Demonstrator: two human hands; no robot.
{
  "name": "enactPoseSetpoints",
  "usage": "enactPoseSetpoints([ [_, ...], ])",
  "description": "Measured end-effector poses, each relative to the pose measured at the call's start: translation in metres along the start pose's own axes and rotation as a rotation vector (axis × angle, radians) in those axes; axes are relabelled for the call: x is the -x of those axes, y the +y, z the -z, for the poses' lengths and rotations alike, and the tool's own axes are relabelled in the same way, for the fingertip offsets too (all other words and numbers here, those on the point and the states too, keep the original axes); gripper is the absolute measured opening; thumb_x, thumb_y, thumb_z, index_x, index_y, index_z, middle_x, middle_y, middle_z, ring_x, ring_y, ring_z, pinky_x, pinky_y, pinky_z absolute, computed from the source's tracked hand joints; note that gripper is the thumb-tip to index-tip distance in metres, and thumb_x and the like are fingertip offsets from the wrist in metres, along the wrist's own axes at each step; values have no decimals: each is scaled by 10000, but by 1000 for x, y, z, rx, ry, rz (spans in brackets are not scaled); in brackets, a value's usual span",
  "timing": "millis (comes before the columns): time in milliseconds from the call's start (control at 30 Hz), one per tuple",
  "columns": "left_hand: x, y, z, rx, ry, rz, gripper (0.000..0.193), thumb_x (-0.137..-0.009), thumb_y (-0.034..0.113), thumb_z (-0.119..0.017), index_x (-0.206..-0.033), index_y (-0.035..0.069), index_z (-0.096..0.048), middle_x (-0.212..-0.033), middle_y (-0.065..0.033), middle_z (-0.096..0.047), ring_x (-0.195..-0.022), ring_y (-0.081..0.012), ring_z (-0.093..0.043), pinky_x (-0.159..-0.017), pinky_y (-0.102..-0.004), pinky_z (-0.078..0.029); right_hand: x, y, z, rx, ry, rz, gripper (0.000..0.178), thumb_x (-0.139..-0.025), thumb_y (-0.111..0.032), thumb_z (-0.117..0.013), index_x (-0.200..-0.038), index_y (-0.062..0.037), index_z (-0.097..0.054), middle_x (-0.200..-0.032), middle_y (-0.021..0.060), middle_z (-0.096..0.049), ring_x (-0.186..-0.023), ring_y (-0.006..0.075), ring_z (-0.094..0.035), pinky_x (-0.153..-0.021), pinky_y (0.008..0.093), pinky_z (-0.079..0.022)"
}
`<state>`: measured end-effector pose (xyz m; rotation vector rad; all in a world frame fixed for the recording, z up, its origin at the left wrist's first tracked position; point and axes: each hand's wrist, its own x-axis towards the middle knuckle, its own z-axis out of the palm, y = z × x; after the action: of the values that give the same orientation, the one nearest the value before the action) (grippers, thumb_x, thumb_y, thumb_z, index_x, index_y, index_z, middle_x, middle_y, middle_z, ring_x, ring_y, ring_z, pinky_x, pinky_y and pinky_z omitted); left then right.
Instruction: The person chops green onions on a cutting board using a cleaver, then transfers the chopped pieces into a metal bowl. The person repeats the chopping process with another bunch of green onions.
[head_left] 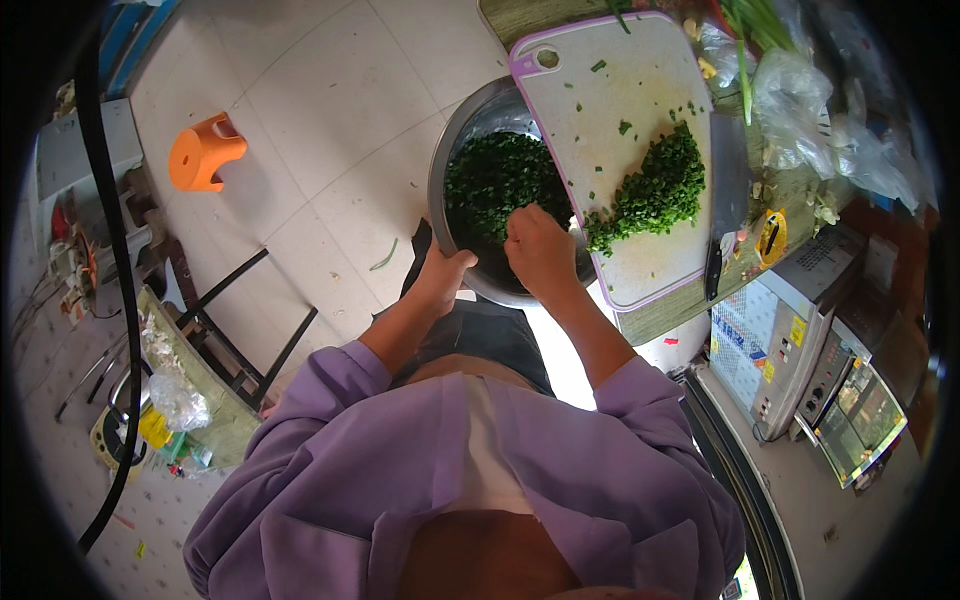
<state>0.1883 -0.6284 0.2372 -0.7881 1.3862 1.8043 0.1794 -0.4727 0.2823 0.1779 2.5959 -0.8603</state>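
Upper centre of the frame: 1 round, silver metal bowl point(437, 190) contains finely chopped dark-green leaves point(500, 175). Risk judged: tipping, should the rim hold slacken. To its right, 1 white rectangular cutting board with purple edging point(640, 275) bears 1 heap of chopped bright-green leaves point(660, 185) reaching its left edge; a forearm knock could spill them. Along the board's right edge lies 1 broad-bladed steel knife with a black handle point(728, 185); it could slide if the board shifts.

Fingers, left to right. Bare left hand point(440, 280): thumb over the bowl's lower-left rim, clamped on it; other fingers hidden. Bare right hand point(540, 250): over the bowl's lower-right interior, fingers curled together; whether they enclose leaves cannot be told.
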Motion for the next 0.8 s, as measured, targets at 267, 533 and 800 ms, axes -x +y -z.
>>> enactPoseSetpoints([
  [267,0,0,6,9,47,20,380,-760,32,-550,-1126,29,-445,-928,-101,-551,-806,-226,-591,-669,-392,-511,-52,13,55,-149,372,309,155,-782,-56,-572,-933,-69,-606,-967,93,-586,-791,222,-593,-671,310,-485],
  [533,-17,-10,12,-43,-50,56,678,-743,-4,-519,-1340,149,-236,-1042,-114,-462,-907,-247,-522,-733,-444,-501,-189,81,113,18,756,267,185,-729,-231,-623,-812,-66,-635,-840,126,-614,-819,310,-585,-754,402,-468],
  [800,0,1,4,-12,21,-2,424,-772,15,-516,-1183,36,-416,-991,-116,-557,-866,-254,-604,-729,-429,-516,-62,37,22,-42,536,394,70,-746,-70,-596,-791,-49,-548,-823,111,-550,-826,310,-535,-711,390,-426],
])
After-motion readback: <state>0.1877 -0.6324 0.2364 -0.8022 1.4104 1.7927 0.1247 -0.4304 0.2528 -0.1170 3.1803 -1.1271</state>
